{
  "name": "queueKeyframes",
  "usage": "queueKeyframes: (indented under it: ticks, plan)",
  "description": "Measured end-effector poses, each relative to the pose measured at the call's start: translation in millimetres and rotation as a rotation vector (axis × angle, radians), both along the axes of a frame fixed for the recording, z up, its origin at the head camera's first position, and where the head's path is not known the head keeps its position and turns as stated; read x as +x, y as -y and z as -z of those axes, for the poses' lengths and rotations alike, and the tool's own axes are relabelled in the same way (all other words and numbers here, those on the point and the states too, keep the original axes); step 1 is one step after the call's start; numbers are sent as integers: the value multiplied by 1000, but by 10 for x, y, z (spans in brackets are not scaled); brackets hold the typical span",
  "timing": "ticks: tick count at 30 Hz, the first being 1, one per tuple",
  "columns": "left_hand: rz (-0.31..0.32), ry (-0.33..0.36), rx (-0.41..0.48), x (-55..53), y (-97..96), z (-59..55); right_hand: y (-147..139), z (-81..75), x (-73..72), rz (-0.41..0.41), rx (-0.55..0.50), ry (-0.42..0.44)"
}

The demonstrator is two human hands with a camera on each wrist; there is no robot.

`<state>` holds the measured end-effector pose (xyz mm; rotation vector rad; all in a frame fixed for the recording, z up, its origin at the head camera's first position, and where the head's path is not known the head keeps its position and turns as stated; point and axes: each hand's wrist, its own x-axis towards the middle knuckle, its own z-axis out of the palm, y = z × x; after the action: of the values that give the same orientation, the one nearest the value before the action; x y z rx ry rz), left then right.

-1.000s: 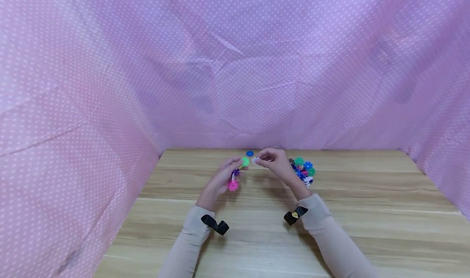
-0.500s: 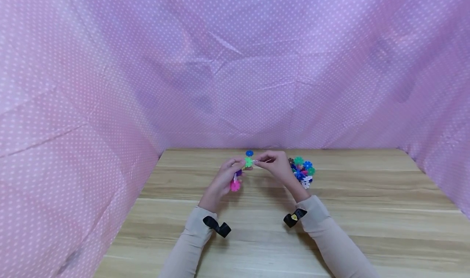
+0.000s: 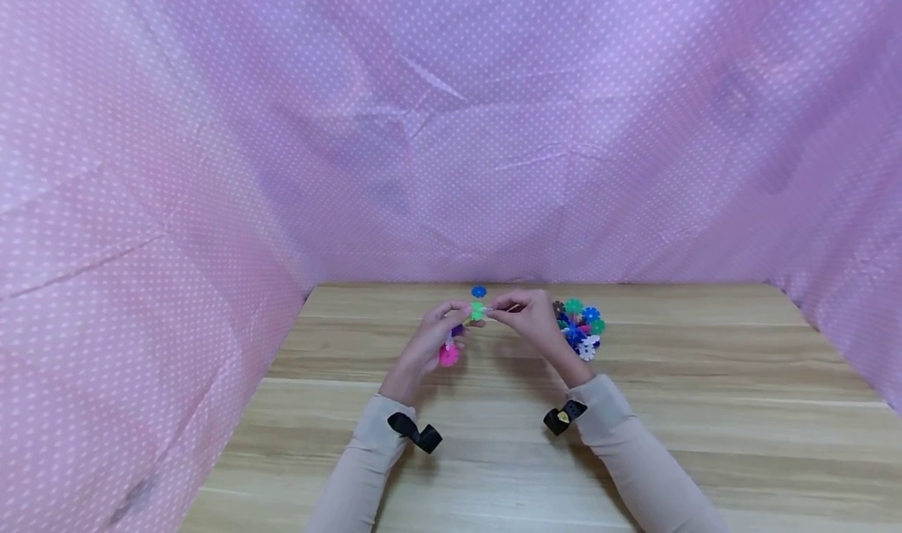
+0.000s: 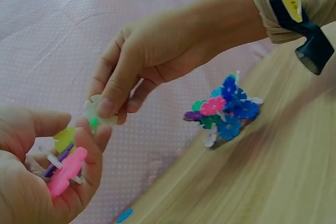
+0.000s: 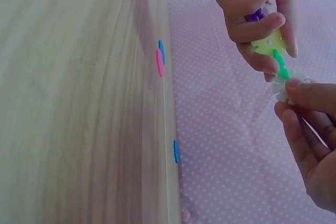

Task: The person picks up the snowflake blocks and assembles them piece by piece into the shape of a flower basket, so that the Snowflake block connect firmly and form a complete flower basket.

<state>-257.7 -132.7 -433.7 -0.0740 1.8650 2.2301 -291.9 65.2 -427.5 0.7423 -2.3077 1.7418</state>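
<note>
My left hand (image 3: 423, 347) holds a chain of joined plastic snowflake discs above the table. In the left wrist view a pink disc (image 4: 67, 173) sits at the chain's near end, with white, purple (image 4: 59, 160) and yellow (image 4: 64, 139) ones behind it. The bright green disc (image 3: 477, 311) stands out past the left fingertips. Thumb and fingers of my right hand (image 3: 530, 320) pinch a white disc (image 5: 280, 93), seen edge-on from the head. In the right wrist view its rim meets the edge of the green disc; the right thumb covers part of it.
A heap of joined and loose discs (image 3: 576, 331), blue, green, white and pink, lies right of the right hand. One blue disc (image 3: 479, 291) lies near the far edge of the wooden table (image 3: 493, 470). A pink dotted cloth (image 3: 451, 165) hangs behind.
The white disc in my right hand has turned edge-on and come against the green disc, which has shifted slightly right. Over the last half second both hands have stayed nearly in place.
</note>
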Motion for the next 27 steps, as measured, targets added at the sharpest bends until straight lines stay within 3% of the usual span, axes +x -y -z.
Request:
queueKeyframes:
  ticks: [7, 10, 14, 19, 23, 27]
  plan:
    - [20, 2, -35, 4, 93, -66, 120, -19, 8, -63, 23, 21]
    - [-17, 31, -17, -20, 148, -74, 194, -44, -19, -86, 48, 19]
    - [-112, 45, 47, -51, 270, -120, 300, -38, -126, -135, 90, 44]
    - [-166, 56, 124, -68, 431, -180, 427, 130, -311, -256, 236, 129]
    - [-156, 76, 127, -73, 485, -215, 539, 297, -435, -345, 365, 180]
    - [-144, 69, 119, -75, 493, -231, 657, 347, -492, -365, 466, 214]
